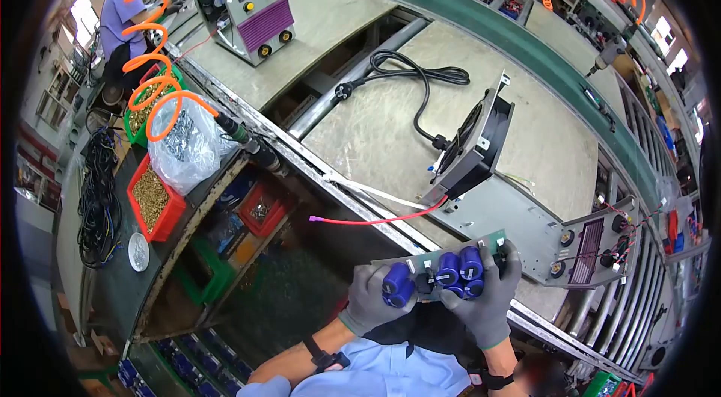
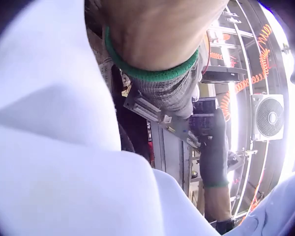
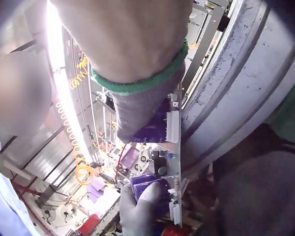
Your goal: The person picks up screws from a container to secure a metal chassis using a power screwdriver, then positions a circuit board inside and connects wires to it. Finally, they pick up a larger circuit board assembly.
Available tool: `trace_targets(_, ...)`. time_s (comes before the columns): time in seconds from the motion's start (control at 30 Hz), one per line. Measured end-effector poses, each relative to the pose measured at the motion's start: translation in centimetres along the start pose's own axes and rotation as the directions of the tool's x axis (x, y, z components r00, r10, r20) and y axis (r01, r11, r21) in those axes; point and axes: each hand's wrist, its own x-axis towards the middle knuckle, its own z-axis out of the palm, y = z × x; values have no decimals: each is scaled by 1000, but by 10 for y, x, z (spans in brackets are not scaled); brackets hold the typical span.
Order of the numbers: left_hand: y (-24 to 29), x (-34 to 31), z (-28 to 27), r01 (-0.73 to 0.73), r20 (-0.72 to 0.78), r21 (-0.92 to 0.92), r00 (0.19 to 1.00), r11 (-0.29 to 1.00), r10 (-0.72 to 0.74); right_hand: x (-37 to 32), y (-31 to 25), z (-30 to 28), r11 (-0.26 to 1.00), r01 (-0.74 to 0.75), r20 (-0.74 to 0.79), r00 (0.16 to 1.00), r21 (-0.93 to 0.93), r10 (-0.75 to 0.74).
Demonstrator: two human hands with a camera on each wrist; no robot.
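Both gloved hands hold a circuit board (image 1: 428, 256) carrying several blue cylindrical capacitors (image 1: 448, 269) in front of the body. My left hand (image 1: 369, 298) grips its left end beside a pair of capacitors. At the other end my right hand (image 1: 488, 295) grips the board, fingers curled over its top edge. In the right wrist view the board (image 3: 173, 164) shows edge-on, with white connectors along it. Just beyond, on the bench, stands an open metal chassis (image 1: 503, 243) with a black fan (image 1: 492, 138) on its upright panel and a red wire (image 1: 368, 218) reaching out leftward.
A coiled black power cable (image 1: 428, 75) lies behind the fan. To the left are a red bin (image 1: 156, 198) of brass parts, a plastic bag (image 1: 184, 141) of hardware and a driver on an orange coiled hose (image 1: 150, 63). A welder-like unit (image 1: 255, 18) stands farther back, near another person (image 1: 128, 10).
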Motion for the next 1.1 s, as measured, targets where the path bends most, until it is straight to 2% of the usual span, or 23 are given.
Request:
trace_targets(0.4, -14, -21, 18, -8, -180, -103, 984, 995, -10, -11, -5, 5, 999, 19, -104, 995, 37, -15)
trace_targets(0.57, -23, -33, 31, 32, -137, -175, 989, 984, -57, -15, 4, 11, 992, -7, -110, 994, 129, 21)
trace_targets(0.67, -23, -38, 38, 72, -92, -227, 991, 971, -95, -16, 19, 18, 995, 14, -59, 998, 103, -8)
trace_targets(0.73, -15, -40, 24, 136, -21, -254, 989, 958, -146, -14, 0, 4, 998, 11, -77, 997, 56, -7)
trace_targets(0.77, -19, -36, 24, 71, 19, -280, 997, 957, -69, -9, -16, 0, 998, 24, -85, 996, 56, -19)
trace_targets(0.8, -12, -29, 14, 97, 53, -310, 995, 946, -85, -8, -19, -2, 989, 150, -82, 985, -20, -151)
trace_targets(0.83, -9, -23, 7, 70, 33, -346, 997, 936, -62, -6, -16, 4, 984, 170, -68, 983, -49, -173)
trace_targets(0.87, -8, -22, 2, 121, 122, -293, 989, 948, -88, -3, -23, -3, 992, 124, -34, 992, -29, -125)
trace_targets(0.9, 5, -16, -16, 88, 44, -219, 996, 972, -80, -5, -22, -1, 989, 122, -39, 991, -80, -126)
trace_targets(0.97, 25, -4, -33, 161, 129, -87, 980, 983, -149, -12, -1, 15, 981, 189, -91, 977, -38, -192)
trace_targets(1.03, 42, 10, -56, 72, 157, 107, 984, 992, -88, -13, -6, 19, 964, 255, -182, 947, -78, -265)
trace_targets(1.1, 51, 12, -74, 112, 152, 88, 981, 990, -125, -7, -30, 0, 935, 311, -182, 923, -169, -340)
